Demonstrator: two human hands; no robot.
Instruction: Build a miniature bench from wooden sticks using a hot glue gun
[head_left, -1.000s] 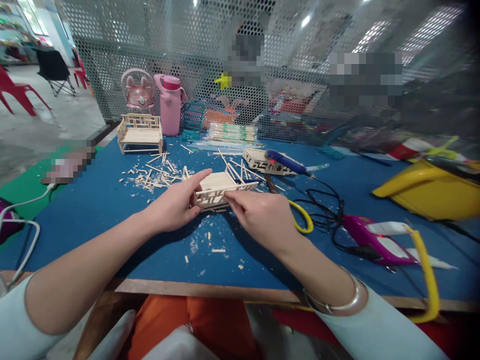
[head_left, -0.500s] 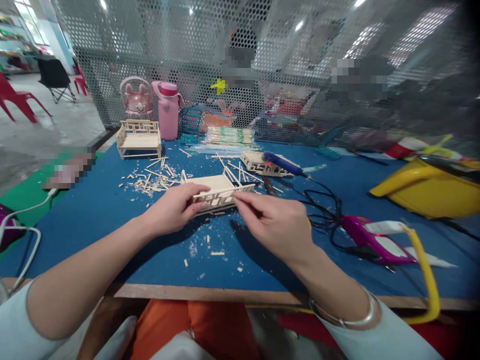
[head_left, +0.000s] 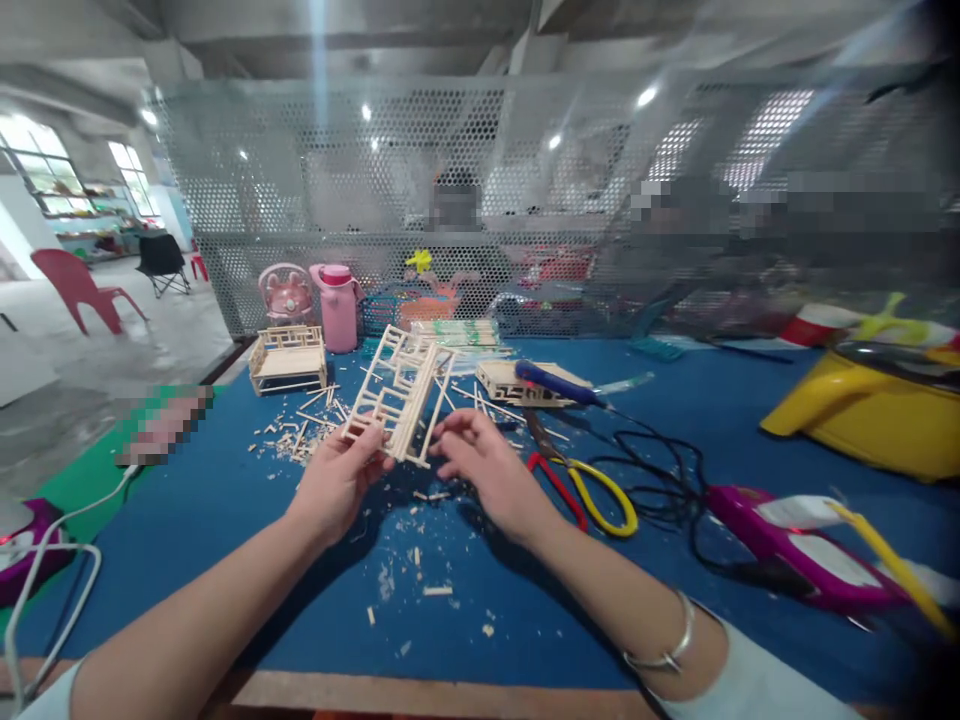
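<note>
A small wooden stick frame (head_left: 405, 395), with lattice panels, is tilted up above the blue table (head_left: 300, 590). My left hand (head_left: 341, 475) grips its lower left corner between thumb and fingers. Close to its lower right side is my right hand (head_left: 480, 460), with fingers apart and slightly curled; nothing shows in it. Under and behind the frame lie loose wooden sticks and cut scraps (head_left: 300, 440). A finished-looking wooden bench model (head_left: 289, 360) stands at the back left, and another wooden piece (head_left: 499, 382) lies behind my right hand.
Red-and-yellow-handled scissors (head_left: 581, 490), a blue tool (head_left: 559, 383) with black cable and a purple glue gun (head_left: 802, 545) lie on the right, near a yellow dustpan (head_left: 877, 415). A pink bottle (head_left: 339, 310) stands before a perforated metal screen (head_left: 555, 140). A phone (head_left: 169, 425) lies left.
The stick frame has been lifted and turned up on end in my left hand. My right hand has come off it and opened. The view has tilted upward, and the scissors' handles now show.
</note>
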